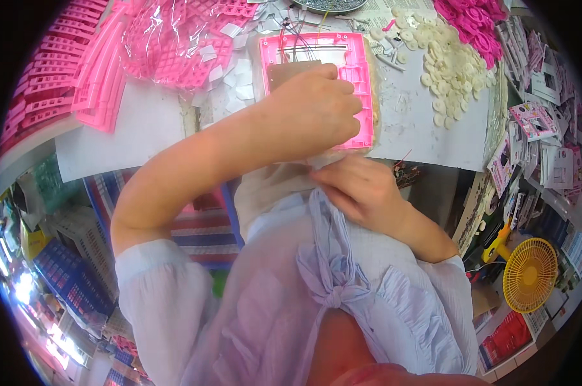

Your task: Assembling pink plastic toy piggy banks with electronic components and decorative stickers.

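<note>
A pink plastic housing (363,96) lies on the table with its inside facing up, bordered by a yellowish pad. In its upper part sits a brown flat board (294,69), and thin red and dark wires (291,45) run out past the top edge. My left hand (317,112) is closed over the housing, its fingers curled; whatever they grip is hidden. Just below the table's front edge, my right hand (362,190) is closed in a pinch close to my body. I cannot make out what lies between its fingertips.
Pink plastic parts (175,48), some bagged, are piled at the left among small white squares (243,83). Round cream discs (455,71) and magenta pieces (471,26) lie at the right. Beyond the table's right side are printed cards (538,122) and a yellow fan (530,275).
</note>
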A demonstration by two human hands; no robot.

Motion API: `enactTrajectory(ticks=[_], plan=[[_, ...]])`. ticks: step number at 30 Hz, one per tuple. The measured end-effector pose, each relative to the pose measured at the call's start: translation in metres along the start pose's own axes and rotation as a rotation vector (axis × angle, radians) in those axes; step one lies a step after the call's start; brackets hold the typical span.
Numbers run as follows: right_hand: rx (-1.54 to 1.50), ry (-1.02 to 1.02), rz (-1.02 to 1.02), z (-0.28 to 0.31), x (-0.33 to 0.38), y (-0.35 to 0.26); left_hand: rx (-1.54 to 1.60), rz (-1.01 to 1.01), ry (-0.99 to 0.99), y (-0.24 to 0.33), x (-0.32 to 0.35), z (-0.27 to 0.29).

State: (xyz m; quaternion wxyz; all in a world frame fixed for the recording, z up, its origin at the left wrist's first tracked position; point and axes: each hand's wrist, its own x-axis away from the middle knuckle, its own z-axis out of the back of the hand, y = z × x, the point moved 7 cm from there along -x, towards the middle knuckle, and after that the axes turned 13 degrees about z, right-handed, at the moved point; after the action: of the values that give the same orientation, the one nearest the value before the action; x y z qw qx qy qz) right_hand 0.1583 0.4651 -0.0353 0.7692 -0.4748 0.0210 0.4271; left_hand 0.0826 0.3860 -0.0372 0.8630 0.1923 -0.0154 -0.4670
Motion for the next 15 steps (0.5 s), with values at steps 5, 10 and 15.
enactTrajectory(ticks=[5,10,15], plan=[[0.119,-0.054,-0.025,0.009,-0.006,-0.004,0.124,0.193,-0.354,-0.005,-0.012,-0.012],[0.377,-0.017,-0.065,0.043,-0.006,0.011,0.701,0.614,0.319,-0.025,0.007,0.011],[0.386,-0.109,0.018,0.05,-0.003,0.024,0.431,0.34,0.403,0.006,0.038,0.015]])
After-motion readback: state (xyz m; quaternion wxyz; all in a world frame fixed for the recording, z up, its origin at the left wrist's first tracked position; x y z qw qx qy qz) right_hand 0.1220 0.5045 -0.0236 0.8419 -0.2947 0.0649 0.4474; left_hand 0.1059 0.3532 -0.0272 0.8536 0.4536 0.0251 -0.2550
